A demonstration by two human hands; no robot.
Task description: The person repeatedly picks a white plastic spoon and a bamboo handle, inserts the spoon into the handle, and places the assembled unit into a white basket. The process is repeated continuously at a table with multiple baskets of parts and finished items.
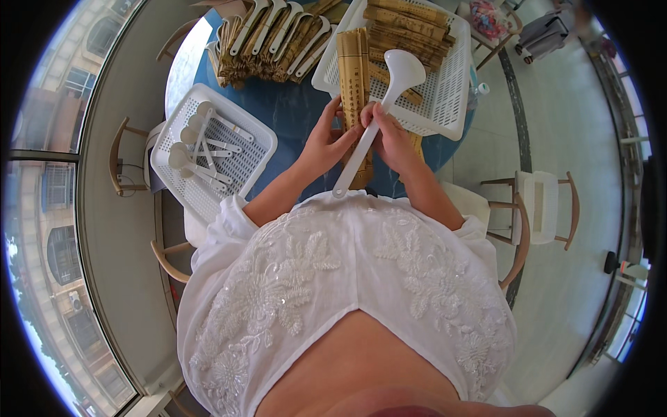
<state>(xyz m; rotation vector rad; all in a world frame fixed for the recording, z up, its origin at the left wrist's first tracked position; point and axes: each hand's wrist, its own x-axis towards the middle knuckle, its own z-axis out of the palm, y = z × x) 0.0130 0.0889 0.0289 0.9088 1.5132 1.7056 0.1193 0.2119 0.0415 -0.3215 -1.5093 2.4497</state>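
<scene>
A white ladle (392,89) slants across the front of me, its bowl at the far end and its handle end near my chest. My right hand (397,142) is closed on its handle. Under the ladle, my left hand (322,144) grips a long, flat, brown printed sleeve (353,69) with dark markings, standing lengthwise away from me. The left fingertips also come close to the ladle handle; whether they touch it I cannot tell. The sleeve's middle is partly covered by my fingers and the ladle.
On the blue round table (292,104), a white basket (269,142) at left holds several white ladles (203,142). Another white basket (455,97) at right holds stacked brown sleeves (410,31). Several ladles in brown sleeves (267,42) are piled at the far left. Wooden chairs (517,240) stand around.
</scene>
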